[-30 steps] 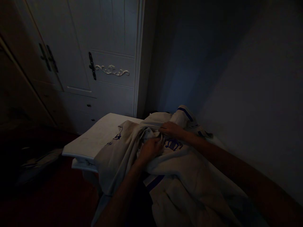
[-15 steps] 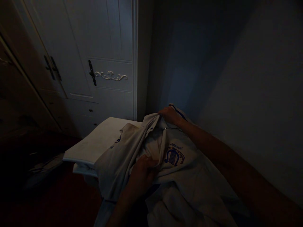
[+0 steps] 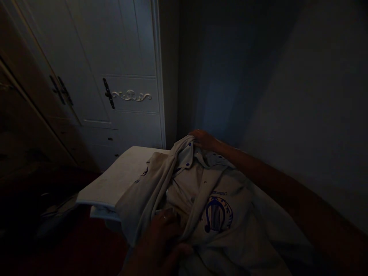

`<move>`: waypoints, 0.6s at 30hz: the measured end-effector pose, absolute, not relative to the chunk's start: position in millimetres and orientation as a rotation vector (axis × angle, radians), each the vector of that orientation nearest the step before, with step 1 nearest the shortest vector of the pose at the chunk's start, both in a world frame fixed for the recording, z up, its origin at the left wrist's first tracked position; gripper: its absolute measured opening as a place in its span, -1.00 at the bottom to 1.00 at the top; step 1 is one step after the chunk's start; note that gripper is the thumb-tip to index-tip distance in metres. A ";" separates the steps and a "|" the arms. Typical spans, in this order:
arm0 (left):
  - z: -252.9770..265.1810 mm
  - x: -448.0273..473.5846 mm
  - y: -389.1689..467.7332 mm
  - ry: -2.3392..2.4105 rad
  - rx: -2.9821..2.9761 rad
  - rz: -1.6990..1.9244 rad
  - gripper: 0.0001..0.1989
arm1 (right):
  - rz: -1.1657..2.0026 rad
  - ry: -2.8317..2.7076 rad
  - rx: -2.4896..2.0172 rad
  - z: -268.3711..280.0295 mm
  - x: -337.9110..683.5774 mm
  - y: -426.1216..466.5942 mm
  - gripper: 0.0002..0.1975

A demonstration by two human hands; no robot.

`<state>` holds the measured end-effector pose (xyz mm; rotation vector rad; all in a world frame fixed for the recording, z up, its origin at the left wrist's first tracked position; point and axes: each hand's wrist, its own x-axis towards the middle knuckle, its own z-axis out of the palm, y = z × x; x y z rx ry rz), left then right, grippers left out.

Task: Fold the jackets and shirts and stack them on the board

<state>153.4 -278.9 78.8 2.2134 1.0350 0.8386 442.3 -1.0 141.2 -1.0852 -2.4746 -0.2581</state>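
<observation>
A pale polo shirt (image 3: 241, 214) with blue snap buttons and a blue lyre emblem lies spread in front of me, its front opening parted. At the collar, my right hand (image 3: 202, 140) is closed on the fabric. Lower down, my left hand (image 3: 161, 234), with a ring on one finger, is at the bottom of the front opening. Its thumb stands apart from the fingers, and the dim light blurs it. The shirt's inside shows between the two front edges. Part of the garment's lower end is hidden by my left hand.
Under the shirt, a flat white surface (image 3: 115, 180) juts out to the left, with pale layered cloth (image 3: 105, 212) below its edge. A white wardrobe (image 3: 132, 126) with dark handles stands behind. A grey wall (image 3: 310, 115) rises on the right. The floor (image 3: 86, 245) looks dark red.
My left hand has moved down and left from the front edge it pinched, and its thumb has spread. The shirt front lies wider, showing more snaps. My right hand stays at the collar.
</observation>
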 end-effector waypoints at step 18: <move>79.8 327.5 -113.6 1.334 2.082 0.511 -0.46 | 0.277 -2.286 -1.362 83.2 502.7 -73.5 -0.78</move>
